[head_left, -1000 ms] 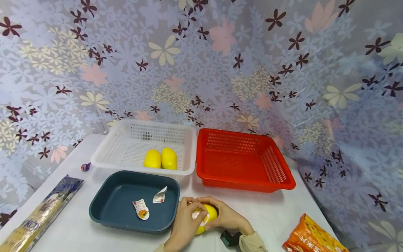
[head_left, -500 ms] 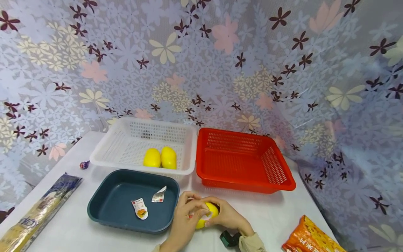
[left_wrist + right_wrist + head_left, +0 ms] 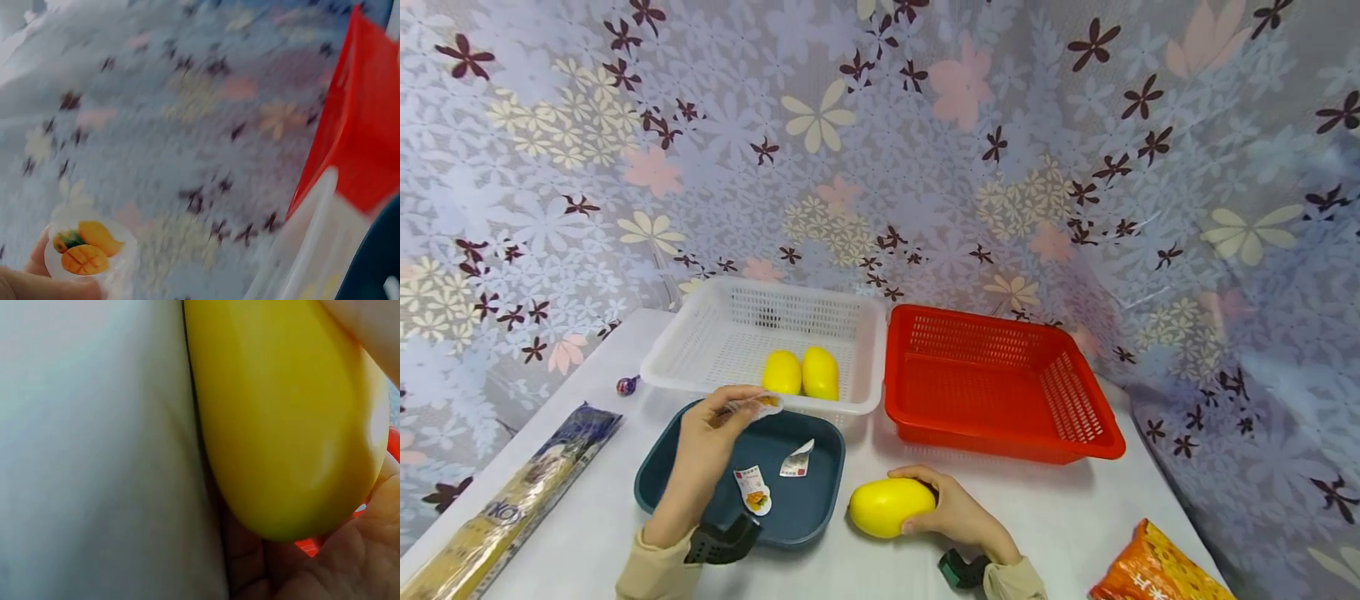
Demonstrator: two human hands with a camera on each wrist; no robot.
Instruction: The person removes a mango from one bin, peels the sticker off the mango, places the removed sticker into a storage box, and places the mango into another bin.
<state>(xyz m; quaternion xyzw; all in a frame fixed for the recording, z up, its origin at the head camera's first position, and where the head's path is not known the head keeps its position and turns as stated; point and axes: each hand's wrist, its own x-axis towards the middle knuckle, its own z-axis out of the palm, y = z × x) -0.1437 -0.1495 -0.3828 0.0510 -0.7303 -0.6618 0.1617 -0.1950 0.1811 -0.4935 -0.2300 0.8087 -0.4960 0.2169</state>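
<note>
My left hand (image 3: pixel 718 429) is raised over the dark blue tray (image 3: pixel 651 475), pinching a peeled sticker (image 3: pixel 87 250) printed with mangoes between thumb and fingers. Low on the white table, my right hand (image 3: pixel 951 508) grips a yellow mango (image 3: pixel 887 507) around its right end. In the right wrist view the mango's smooth skin shows no sticker on the visible side. Two peeled pieces, a mango-printed sticker (image 3: pixel 752 490) and a curled white scrap (image 3: pixel 797 459), lie inside the tray.
Behind the tray, a white basket (image 3: pixel 700 333) holds two yellow mangoes (image 3: pixel 801 372). Beside it stands a red basket (image 3: pixel 1000 450). A long noodle packet (image 3: pixel 512 508) and a lollipop (image 3: pixel 627 385) lie at the left, an orange snack bag (image 3: pixel 1157 567) at the right front.
My left hand has pulled the sticker off the mango and carried it left and up over the tray. My right hand still holds the mango in about the same place.
</note>
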